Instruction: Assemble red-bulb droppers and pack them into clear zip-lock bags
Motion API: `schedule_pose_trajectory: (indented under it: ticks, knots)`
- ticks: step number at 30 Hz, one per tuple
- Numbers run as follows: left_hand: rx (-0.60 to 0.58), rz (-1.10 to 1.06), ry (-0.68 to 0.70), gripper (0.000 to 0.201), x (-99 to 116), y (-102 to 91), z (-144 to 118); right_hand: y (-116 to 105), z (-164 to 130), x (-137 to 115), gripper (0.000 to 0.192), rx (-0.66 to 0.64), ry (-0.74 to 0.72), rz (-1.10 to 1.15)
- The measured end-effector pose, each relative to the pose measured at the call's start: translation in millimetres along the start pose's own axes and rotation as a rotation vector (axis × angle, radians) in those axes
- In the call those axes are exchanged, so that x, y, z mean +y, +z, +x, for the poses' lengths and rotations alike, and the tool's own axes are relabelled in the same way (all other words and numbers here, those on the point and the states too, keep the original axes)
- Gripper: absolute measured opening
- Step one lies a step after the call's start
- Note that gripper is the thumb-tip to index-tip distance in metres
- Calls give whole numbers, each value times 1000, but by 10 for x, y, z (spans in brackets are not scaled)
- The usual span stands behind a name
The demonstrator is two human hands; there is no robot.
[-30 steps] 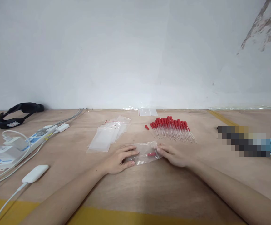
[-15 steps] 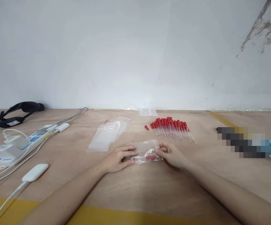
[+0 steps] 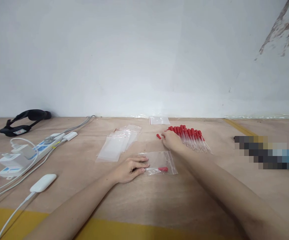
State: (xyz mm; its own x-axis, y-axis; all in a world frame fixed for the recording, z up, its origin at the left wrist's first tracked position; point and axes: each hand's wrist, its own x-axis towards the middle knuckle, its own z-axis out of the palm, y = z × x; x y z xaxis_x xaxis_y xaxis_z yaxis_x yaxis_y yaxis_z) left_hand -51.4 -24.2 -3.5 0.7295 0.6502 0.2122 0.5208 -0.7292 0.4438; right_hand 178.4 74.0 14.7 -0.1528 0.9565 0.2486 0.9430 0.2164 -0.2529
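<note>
Pinning clear bag [image 3: 160, 162], left hand [image 3: 129, 168] flat; right hand [image 3: 170, 140] hides droppers [image 3: 190, 136], grip unclear.

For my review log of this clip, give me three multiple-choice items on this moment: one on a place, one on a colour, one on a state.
1. Where does the right hand lie?
A. at the left end of the row of droppers
B. on the power strip
C. on the stack of empty bags

2. What colour are the dropper bulbs?
A. blue
B. red
C. yellow

3. What is the left hand doing?
A. lifting the bag off the table
B. resting apart from the bag
C. pressing the left end of the clear bag flat on the table

Answers: 1 A, its fingers reach the nearest droppers; 2 B, every bulb is red; 3 C, its fingers lie on the bag's edge.
</note>
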Motion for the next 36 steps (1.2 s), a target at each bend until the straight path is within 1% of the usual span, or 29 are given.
schedule_pose_trajectory:
  ticks: [4, 7, 10, 13, 16, 18, 19, 20, 22, 23, 25, 26, 27, 30, 31, 33, 36]
  knots:
    - [-3, -3, -3, 33, -43, 19, -7, 147, 150, -35, 22, -45, 87, -20]
    - [5, -12, 12, 33, -56, 24, -7, 199, 192, -48, 26, -82, 120, -13]
    - [6, -7, 18, 33, -52, 22, -5, 216, 212, -101, 23, -113, 129, 17]
    - [-2, 9, 12, 33, -44, 18, -2, 138, 202, -141, 21, -94, 98, 66]
    - [-4, 15, 17, 33, -41, 16, 1, -69, 106, -55, 21, -18, 14, 127]
    - [-4, 16, 29, 33, -37, 15, 4, -223, -34, 97, 22, 54, -43, 219]
    - [-3, 17, 32, 33, -33, 15, 6, -283, -126, 192, 21, 128, -74, 384]
    - [-1, 18, 33, 33, -27, 16, 8, -324, -229, 290, 20, 165, -74, 556]
    - [1, 24, 29, 34, -10, 16, 12, -339, -448, 470, 24, 217, -4, 876]
    - [-3, 30, 24, 34, 2, 16, 13, -314, -554, 539, 31, 253, 41, 1003]
    - [1, 47, 6, 35, 30, 17, 14, -217, -732, 620, 50, 273, 153, 1172]
    - [21, 57, -9, 37, 45, 18, 14, -155, -799, 633, 56, 274, 213, 1232]
    - [53, 67, -27, 40, 60, 20, 13, -92, -850, 631, 58, 268, 266, 1281]
    - [168, 90, -68, 49, 94, 26, 13, 68, -918, 588, 53, 252, 353, 1392]
    - [182, 91, -74, 48, 100, 29, 13, 101, -921, 575, 52, 250, 362, 1417]
    - [174, 84, -86, 46, 101, 34, 12, 125, -918, 570, 52, 263, 365, 1439]
    - [149, 62, -111, 46, 81, 42, 11, 79, -916, 620, 51, 362, 345, 1414]
